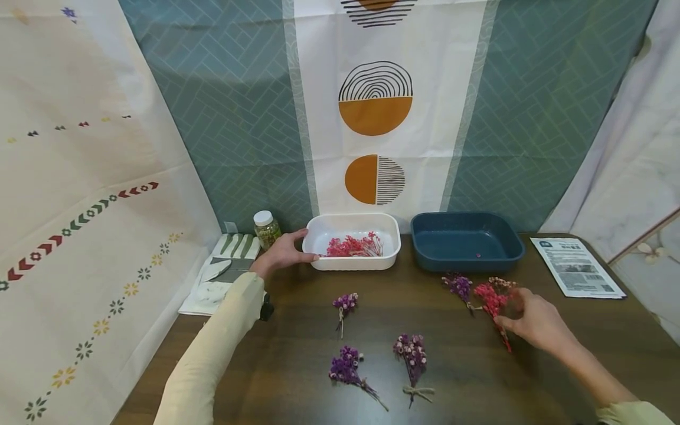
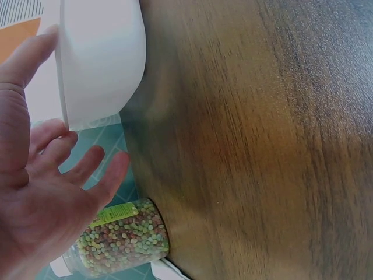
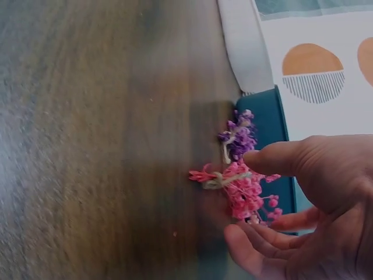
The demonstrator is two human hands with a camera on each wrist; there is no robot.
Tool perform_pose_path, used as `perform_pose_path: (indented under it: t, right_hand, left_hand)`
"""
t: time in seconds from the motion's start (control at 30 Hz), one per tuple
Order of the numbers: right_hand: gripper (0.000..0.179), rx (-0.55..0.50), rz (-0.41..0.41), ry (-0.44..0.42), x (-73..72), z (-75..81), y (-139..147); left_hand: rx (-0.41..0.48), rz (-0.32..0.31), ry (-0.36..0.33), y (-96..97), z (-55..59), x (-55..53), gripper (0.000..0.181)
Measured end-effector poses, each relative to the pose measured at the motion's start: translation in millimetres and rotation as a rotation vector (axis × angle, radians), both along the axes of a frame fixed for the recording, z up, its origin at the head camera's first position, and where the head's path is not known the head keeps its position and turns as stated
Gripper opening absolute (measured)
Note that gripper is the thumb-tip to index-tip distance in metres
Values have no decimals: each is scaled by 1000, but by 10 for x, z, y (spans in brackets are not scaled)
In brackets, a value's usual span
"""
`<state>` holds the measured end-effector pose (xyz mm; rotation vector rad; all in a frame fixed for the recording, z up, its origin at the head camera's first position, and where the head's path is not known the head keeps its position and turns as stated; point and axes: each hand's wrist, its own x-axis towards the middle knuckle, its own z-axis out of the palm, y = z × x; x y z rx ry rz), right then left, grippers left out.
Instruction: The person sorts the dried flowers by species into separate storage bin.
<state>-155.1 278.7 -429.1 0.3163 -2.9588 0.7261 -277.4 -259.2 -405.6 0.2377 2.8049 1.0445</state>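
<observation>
At the back of the table my left hand (image 1: 287, 251) holds the left end of a white tub (image 1: 353, 264), thumb and fingertips on its rim. Loose pink dried flowers (image 1: 353, 245) lie inside the tub. My right hand (image 1: 539, 321) is at a tied bunch of pink dried flowers (image 1: 491, 300), thumb and fingers spread on either side of it. Twine binds its stems in the right wrist view. Close by lies a purple bunch (image 3: 239, 137), in front of the dark blue tub (image 1: 467, 262). Pale dried flowers (image 1: 502, 283) show behind the pink bunch.
Several purple bunches, one with a twine bow (image 1: 411, 354), lie across the table's middle. A white-lidded jar (image 1: 267, 230) of small coloured pellets stands at the back left beside folded gloves (image 1: 218, 274). A printed packet (image 1: 578, 267) lies at the right. Patterned cloth hangs behind.
</observation>
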Motion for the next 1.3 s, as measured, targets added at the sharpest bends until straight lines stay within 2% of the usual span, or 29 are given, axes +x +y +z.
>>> perform_pose_path:
  t: [0.17, 0.43, 0.9, 1.3]
  right_hand:
    - [76, 5, -20, -24, 8, -43, -50]
    - [68, -32, -24, -67, 26, -84, -85]
    - [60, -48, -6, 31, 79, -140, -45]
    - [61, -65, 3, 86, 133, -16, -79]
  left_hand:
    - [0, 6, -5, -3, 7, -6, 93]
    - [-2, 4, 1, -2, 4, -15, 92]
    - [-3, -3, 4, -9, -4, -17, 93]
    - [12, 6, -9, -7, -4, -14, 93]
